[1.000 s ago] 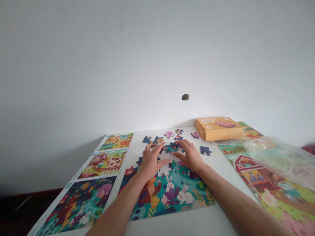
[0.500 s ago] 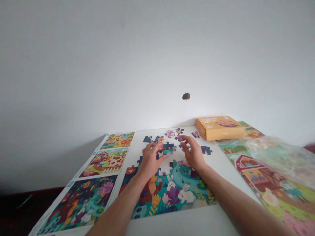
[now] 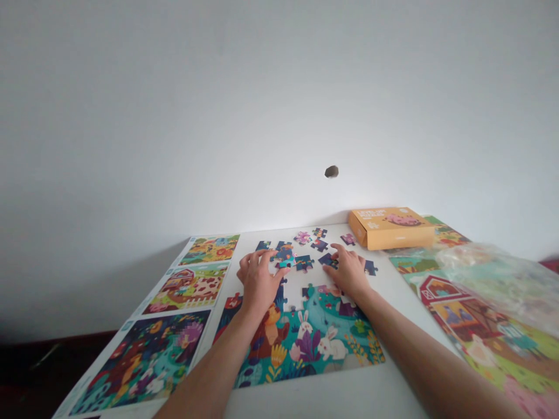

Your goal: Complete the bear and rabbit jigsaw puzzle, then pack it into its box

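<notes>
White wall (image 3: 279, 116) stands behind the puzzle (image 3: 305, 346), whose lower part looks joined while upper part is not yet filled. Beyond it, loose pieces (image 3: 320, 245) wait; left hand (image 3: 258, 279) pinches a teal piece (image 3: 287, 261), right hand (image 3: 351, 274) curves widely at a dark piece (image 3: 326, 259), grip unclear.

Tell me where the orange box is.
In the head view, the orange box sits at the back right of the table, near the wall, just right of a purple puzzle piece.
</notes>
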`<act>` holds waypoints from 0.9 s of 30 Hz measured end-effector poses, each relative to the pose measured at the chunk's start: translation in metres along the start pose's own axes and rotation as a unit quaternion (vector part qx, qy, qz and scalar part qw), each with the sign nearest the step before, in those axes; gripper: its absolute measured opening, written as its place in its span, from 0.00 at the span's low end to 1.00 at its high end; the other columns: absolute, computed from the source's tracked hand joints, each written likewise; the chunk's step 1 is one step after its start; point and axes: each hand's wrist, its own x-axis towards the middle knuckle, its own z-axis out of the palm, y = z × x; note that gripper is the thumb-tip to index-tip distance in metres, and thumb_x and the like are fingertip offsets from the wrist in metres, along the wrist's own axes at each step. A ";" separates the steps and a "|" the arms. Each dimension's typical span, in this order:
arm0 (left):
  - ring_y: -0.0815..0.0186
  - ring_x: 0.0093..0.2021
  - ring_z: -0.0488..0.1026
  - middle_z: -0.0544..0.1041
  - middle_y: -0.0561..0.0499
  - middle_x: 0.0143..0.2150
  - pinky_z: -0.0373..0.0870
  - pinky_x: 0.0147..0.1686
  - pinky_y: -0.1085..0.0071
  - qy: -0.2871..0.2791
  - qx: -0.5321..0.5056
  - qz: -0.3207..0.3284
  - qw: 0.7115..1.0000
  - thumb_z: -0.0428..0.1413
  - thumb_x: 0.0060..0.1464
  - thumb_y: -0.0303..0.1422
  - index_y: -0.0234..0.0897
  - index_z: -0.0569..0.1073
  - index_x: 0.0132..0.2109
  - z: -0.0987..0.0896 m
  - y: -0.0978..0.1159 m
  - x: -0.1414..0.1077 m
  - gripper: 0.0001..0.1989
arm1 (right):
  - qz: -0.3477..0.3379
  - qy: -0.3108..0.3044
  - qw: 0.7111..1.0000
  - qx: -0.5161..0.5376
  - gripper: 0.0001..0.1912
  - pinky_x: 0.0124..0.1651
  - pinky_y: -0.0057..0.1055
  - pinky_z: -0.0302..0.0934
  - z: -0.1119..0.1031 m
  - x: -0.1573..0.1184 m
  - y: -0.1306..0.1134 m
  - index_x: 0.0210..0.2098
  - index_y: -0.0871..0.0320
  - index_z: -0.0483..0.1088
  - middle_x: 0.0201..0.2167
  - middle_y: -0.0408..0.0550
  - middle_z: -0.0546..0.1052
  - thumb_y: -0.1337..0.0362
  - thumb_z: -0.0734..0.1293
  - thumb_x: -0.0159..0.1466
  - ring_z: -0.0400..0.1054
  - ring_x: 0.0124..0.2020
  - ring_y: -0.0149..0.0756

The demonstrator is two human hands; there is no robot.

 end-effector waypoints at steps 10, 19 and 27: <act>0.48 0.55 0.58 0.67 0.42 0.55 0.60 0.47 0.53 -0.050 0.072 -0.047 0.995 0.55 0.54 0.45 0.46 0.73 0.53 0.005 -0.006 -0.002 0.21 | -0.075 0.032 0.991 0.108 0.31 0.50 0.34 0.59 0.005 0.001 0.004 0.58 0.57 0.56 0.47 0.52 0.69 0.70 0.65 0.55 0.68 0.46 0.37; 0.46 0.56 0.58 0.66 0.39 0.56 0.59 0.48 0.51 -0.090 0.099 -0.049 0.990 0.50 0.57 0.46 0.45 0.71 0.55 0.008 -0.009 -0.003 0.22 | -0.095 0.041 0.977 0.185 0.23 0.46 0.35 0.65 0.007 0.001 0.002 0.56 0.56 0.58 0.47 0.54 0.70 0.67 0.63 0.61 0.72 0.43 0.37; 0.49 0.53 0.61 0.69 0.41 0.52 0.61 0.46 0.55 -0.059 0.081 -0.047 0.994 0.54 0.55 0.44 0.43 0.69 0.53 0.008 -0.009 -0.005 0.20 | -0.091 0.005 0.988 0.128 0.29 0.49 0.35 0.59 0.003 -0.002 0.001 0.57 0.56 0.57 0.44 0.49 0.74 0.67 0.65 0.57 0.68 0.46 0.39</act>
